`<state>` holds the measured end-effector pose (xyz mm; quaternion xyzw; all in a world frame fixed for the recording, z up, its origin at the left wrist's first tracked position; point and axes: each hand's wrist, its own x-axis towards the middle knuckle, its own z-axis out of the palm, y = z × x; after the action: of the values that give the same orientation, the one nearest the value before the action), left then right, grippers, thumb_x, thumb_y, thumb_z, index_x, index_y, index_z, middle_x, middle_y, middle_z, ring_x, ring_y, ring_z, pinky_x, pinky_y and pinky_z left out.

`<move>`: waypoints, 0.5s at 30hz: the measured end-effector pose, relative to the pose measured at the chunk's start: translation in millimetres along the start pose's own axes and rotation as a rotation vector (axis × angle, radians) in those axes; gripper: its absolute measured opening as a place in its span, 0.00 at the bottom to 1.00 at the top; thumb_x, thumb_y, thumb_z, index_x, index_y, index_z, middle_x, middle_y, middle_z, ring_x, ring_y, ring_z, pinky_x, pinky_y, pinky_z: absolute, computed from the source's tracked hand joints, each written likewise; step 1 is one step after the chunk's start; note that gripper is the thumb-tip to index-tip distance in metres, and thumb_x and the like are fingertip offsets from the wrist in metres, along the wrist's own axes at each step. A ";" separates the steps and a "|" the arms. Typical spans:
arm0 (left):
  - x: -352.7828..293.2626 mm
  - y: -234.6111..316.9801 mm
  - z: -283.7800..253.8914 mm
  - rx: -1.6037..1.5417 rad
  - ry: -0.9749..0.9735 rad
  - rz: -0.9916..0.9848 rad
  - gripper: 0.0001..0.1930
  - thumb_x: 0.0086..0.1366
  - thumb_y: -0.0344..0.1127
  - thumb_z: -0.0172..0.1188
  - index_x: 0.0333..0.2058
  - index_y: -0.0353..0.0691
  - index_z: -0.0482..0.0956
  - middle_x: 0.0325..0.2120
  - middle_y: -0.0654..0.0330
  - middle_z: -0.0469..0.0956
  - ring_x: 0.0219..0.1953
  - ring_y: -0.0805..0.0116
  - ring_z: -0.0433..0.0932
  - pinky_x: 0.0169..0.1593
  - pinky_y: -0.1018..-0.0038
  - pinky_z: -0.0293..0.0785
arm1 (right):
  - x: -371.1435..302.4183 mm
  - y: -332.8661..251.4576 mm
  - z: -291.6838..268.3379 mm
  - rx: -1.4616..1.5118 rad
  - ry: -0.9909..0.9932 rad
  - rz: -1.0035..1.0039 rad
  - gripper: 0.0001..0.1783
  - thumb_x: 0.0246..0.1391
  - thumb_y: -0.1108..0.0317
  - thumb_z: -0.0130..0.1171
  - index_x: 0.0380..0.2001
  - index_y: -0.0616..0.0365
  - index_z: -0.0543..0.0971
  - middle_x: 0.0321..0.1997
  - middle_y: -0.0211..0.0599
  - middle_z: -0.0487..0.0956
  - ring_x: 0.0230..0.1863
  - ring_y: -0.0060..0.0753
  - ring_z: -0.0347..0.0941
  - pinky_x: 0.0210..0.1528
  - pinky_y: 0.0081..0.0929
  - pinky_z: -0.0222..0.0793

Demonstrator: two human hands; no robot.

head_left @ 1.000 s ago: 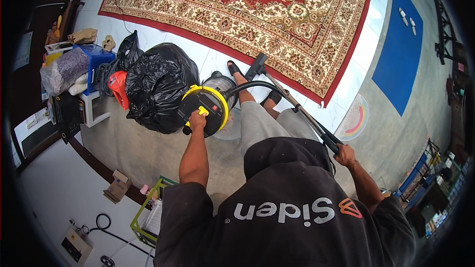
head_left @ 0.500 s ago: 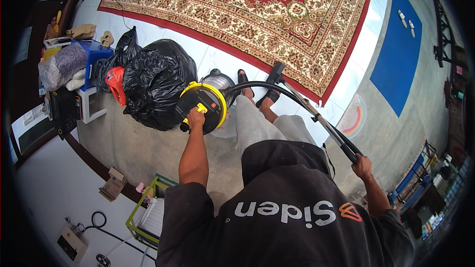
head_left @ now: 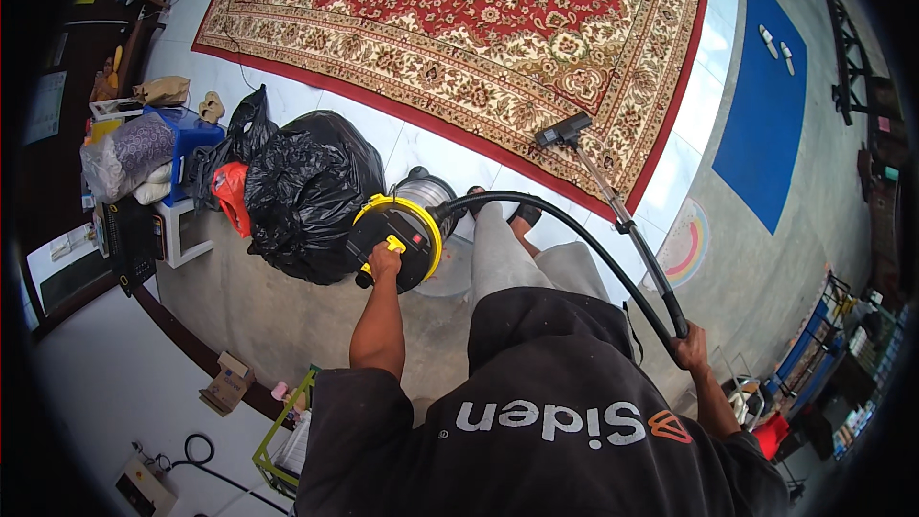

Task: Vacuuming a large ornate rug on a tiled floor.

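Note:
My left hand (head_left: 386,258) is closed on the yellow handle atop a canister vacuum cleaner (head_left: 414,230), which has a black lid, a yellow rim and a silver drum. From its lid a black hose (head_left: 565,215) arches across my legs to my right side. There my right hand (head_left: 691,345) grips the black handle end of the vacuum wand (head_left: 644,254), a metal tube slanting away from me. Its black floor nozzle (head_left: 564,130) rests over the patterned border of a red and cream carpet (head_left: 459,67).
Black garbage bags (head_left: 316,191) crowd the vacuum's left side. Beyond them stand a blue bin (head_left: 187,139) and a white stool (head_left: 182,239). A blue mat (head_left: 763,115) with white slippers lies at right. A green-framed rack (head_left: 278,460) and cardboard box (head_left: 227,383) sit lower left.
The nozzle has swung from the carpet's edge onto its border, up and right. My right hand has shifted slightly down, and the hose arches wider. My left hand keeps its hold.

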<state>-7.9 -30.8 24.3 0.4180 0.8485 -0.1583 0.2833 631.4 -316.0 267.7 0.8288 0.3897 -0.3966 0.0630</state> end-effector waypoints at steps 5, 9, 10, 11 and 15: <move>13.1 -11.6 0.5 -0.019 -0.069 0.001 0.25 0.56 0.43 0.73 0.52 0.45 0.82 0.53 0.51 0.79 0.58 0.50 0.75 0.62 0.61 0.70 | 88.5 -73.0 70.4 0.398 -0.066 0.022 0.15 0.38 0.68 0.58 0.30 0.69 0.76 0.16 0.42 0.73 0.19 0.33 0.73 0.26 0.34 0.71; 16.2 -11.1 -1.5 0.018 -0.183 -0.011 0.26 0.59 0.43 0.71 0.56 0.46 0.79 0.57 0.53 0.77 0.60 0.51 0.73 0.63 0.60 0.69 | 160.2 -165.2 101.7 0.475 -0.082 -0.052 0.17 0.39 0.66 0.60 0.31 0.70 0.76 0.18 0.41 0.77 0.19 0.32 0.75 0.26 0.33 0.73; 18.6 -14.9 -1.1 0.041 -0.188 -0.006 0.27 0.59 0.44 0.71 0.56 0.45 0.79 0.57 0.53 0.77 0.60 0.50 0.73 0.62 0.60 0.70 | 175.5 -189.0 105.1 0.416 -0.062 -0.071 0.19 0.40 0.66 0.60 0.34 0.71 0.78 0.19 0.44 0.78 0.20 0.35 0.77 0.27 0.34 0.74; 19.0 -16.9 -0.2 0.053 -0.194 0.009 0.27 0.58 0.44 0.71 0.56 0.46 0.79 0.56 0.54 0.77 0.59 0.50 0.74 0.62 0.59 0.70 | 194.3 -208.5 111.2 0.348 -0.017 -0.084 0.20 0.40 0.65 0.61 0.36 0.72 0.78 0.20 0.46 0.79 0.21 0.36 0.78 0.28 0.35 0.75; -1.6 -1.9 -1.8 0.061 -0.213 -0.039 0.23 0.59 0.46 0.70 0.53 0.51 0.81 0.52 0.56 0.80 0.58 0.52 0.75 0.62 0.56 0.69 | 225.2 -260.1 115.4 0.303 -0.017 -0.033 0.22 0.41 0.64 0.63 0.38 0.69 0.80 0.24 0.52 0.81 0.27 0.47 0.81 0.34 0.40 0.76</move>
<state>-9.3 -32.0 26.8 0.3906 0.8163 -0.2331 0.3560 466.1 -50.4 83.7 0.8188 0.3387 -0.4588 -0.0660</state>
